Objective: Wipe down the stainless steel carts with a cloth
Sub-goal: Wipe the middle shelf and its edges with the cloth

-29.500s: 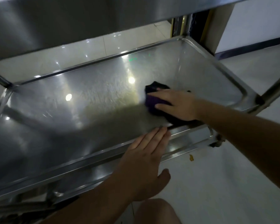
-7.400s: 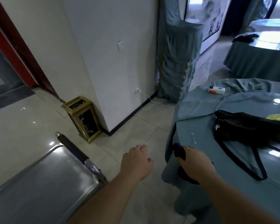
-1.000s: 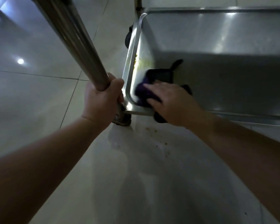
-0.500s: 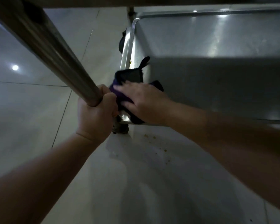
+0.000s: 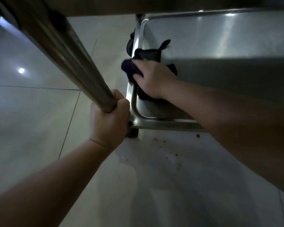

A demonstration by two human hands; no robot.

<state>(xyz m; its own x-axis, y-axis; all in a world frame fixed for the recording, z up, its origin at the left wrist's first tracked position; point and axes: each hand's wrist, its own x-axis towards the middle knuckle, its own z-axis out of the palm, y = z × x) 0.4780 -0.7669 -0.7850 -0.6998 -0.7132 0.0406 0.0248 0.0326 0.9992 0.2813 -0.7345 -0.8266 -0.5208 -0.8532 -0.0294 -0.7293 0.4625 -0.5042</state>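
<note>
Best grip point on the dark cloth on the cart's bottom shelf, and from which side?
Probably the bunched purple fold of the cloth at the left rim of the shelf, taken from above. The upper shelf overhangs, so reach in low from the open near side, as the right hand does. The flat part offers nothing to pinch. The left hand holds the post.

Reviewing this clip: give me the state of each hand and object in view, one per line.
Left hand: gripping the cart post.
Cart post: slanting across the view, held near its lower end.
Right hand: pressing the cloth, fingers spread.
Cloth: dark, bunched against the shelf's left rim.
Bottom shelf: bare steel, partly in shadow.
Crumbs: scattered on the floor beside the cart.
</note>
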